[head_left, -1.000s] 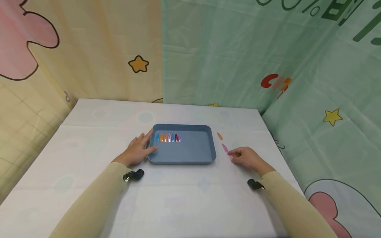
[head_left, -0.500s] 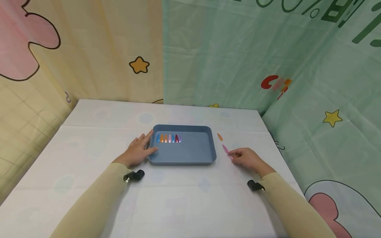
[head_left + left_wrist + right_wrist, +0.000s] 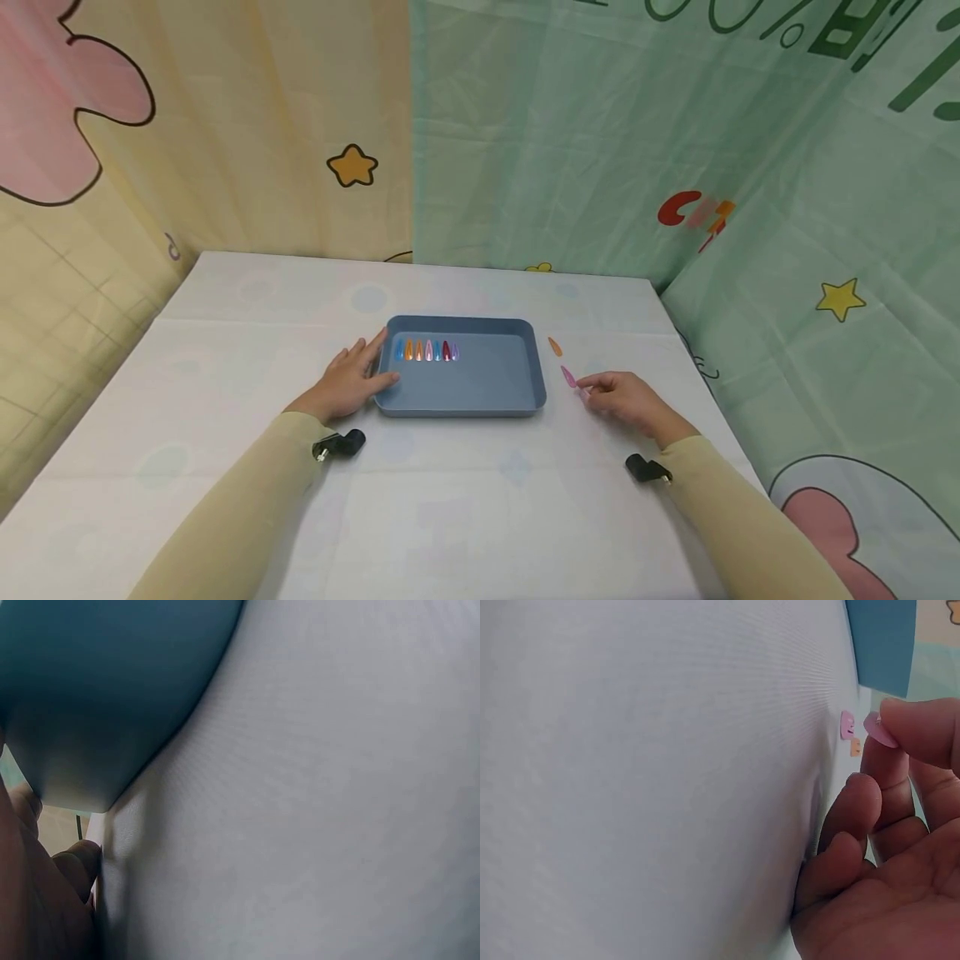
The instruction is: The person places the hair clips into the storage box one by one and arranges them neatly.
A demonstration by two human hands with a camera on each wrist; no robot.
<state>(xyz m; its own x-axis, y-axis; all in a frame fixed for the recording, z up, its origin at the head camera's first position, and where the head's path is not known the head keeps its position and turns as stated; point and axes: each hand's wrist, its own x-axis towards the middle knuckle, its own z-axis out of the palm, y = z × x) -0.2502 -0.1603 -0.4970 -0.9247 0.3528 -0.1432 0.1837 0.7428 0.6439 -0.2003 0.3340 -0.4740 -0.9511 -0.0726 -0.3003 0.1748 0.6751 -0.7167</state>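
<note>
My left hand (image 3: 345, 383) rests on the left rim of a blue-grey tray (image 3: 495, 375), fingers spread and thumb over the edge. In the left wrist view the tray's underside (image 3: 112, 697) slopes up from the cloth beside my fingers. Between the thumb and index finger of my right hand (image 3: 630, 402) is a small pink snap hair clip (image 3: 880, 732), pinched just right of the tray. Beyond those fingertips lie another pink hair clip (image 3: 568, 377) and an orange hair clip (image 3: 555, 347) on the table. Inside the tray, several colourful hair clips (image 3: 428, 350) stand in a row at the upper left.
A white cloth (image 3: 465, 508) with faint prints covers the table. Printed curtains (image 3: 525, 150) hang behind it and along the right side. Small black cameras (image 3: 647, 468) sit at both wrists.
My right hand has shifted very slightly while pinching the pink hair clip. The left hand stays on the tray's rim, and the other clips lie where they were.
</note>
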